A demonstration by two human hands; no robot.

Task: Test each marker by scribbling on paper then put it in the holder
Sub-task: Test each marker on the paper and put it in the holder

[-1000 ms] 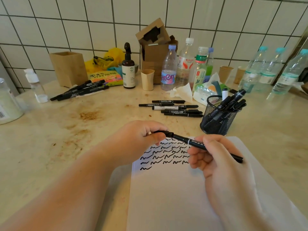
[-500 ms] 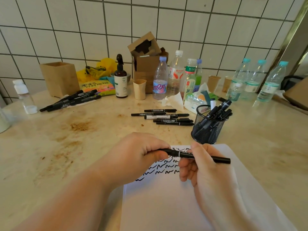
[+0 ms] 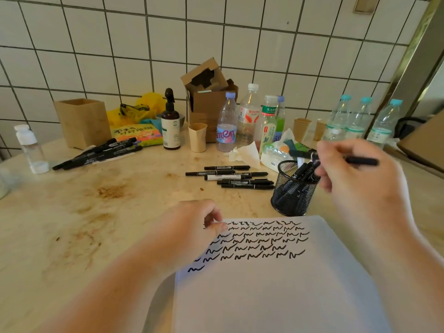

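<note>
The right hand (image 3: 353, 179) pinches a marker (image 3: 360, 161) level just above the mesh holder (image 3: 292, 197), seemingly to drop it in, while the left hand (image 3: 192, 227), loosely curled and empty, steadies the scribbled paper (image 3: 276, 284) just before the holder.

White tiled wall (image 3: 240, 44); stained counter (image 3: 84, 212)

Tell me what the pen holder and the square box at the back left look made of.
Pen holder: black wire mesh, probably coated metal; the markers show through its lattice. Square box: matte tan, flat panels with crisp edges, likely light wood or bamboo, possibly thick cardboard.
</note>
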